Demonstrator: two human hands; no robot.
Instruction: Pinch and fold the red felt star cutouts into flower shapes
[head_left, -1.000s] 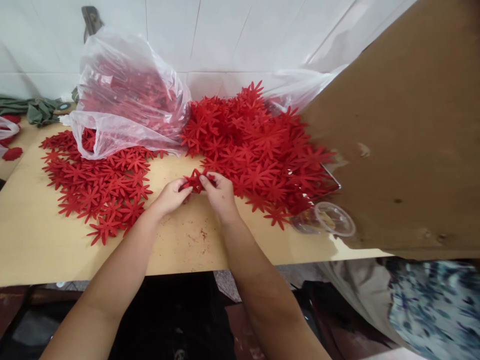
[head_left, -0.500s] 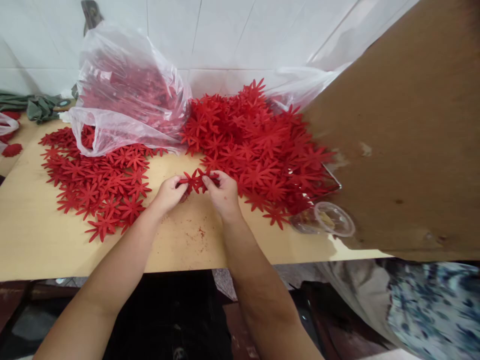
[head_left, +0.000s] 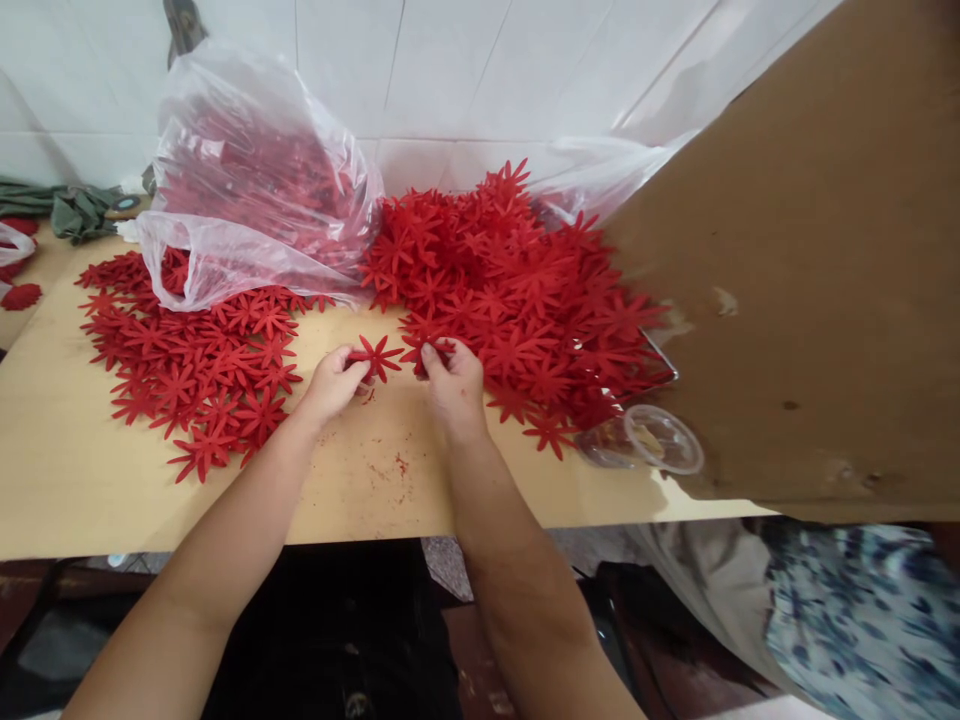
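Between thumb and fingers my left hand (head_left: 337, 384) pinches a red flower-shaped cutout (head_left: 379, 357), its narrow petals pointing right. My right hand (head_left: 454, 385) is closed on more red petal shapes (head_left: 417, 349); how many layers it holds is hidden by the fingers. A small gap separates the two hands just above the table. Behind my right hand rises a tall heap of red flower cutouts (head_left: 510, 290). To the left of my left hand spreads a flatter pile of the same cutouts (head_left: 202, 350).
A clear plastic bag (head_left: 262, 190) full of red cutouts leans by the tiled wall (head_left: 450, 70). On the right stand a brown board (head_left: 810, 270) and a clear plastic tub (head_left: 667, 440). Red crumbs dot the table (head_left: 360, 500). Patterned cloth (head_left: 862, 610) shows at lower right.
My hands have drawn slightly apart, the right one moving right. The cutout in my left hand now stands separate from the red pieces in my right hand.
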